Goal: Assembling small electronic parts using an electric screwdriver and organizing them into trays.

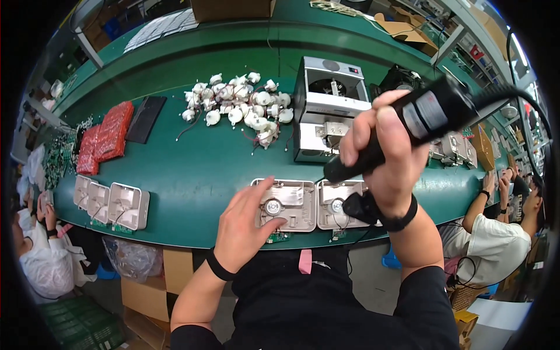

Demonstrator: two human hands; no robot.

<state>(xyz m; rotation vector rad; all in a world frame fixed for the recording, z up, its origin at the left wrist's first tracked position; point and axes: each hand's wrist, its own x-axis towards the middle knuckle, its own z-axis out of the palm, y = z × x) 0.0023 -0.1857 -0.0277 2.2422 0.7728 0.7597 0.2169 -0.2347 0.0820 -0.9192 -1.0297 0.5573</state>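
Observation:
My right hand (pixel 388 154) is wrapped round a black electric screwdriver (pixel 452 108), raised over the bench. Its thin tip points down and left, near where two pale grey plastic housings meet. My left hand (pixel 239 227) lies at the left side of the nearer-left housing (pixel 302 219), fingers stretched, thumb and forefinger apart over its edge. Inside that housing sits a round silver part (pixel 272 207), with a green circuit board (pixel 279 237) at its front edge. The right housing (pixel 326 219) holds a similar round part (pixel 336 206); the screwdriver and right wrist partly cover this housing.
Several white round parts with wires (pixel 236 105) lie in a heap on the green bench (pixel 198 186). A screw feeder machine (pixel 329 111) stands behind the housings. More housings (pixel 128 207) and red wrapped packs (pixel 105 137) are at left. People work on both sides.

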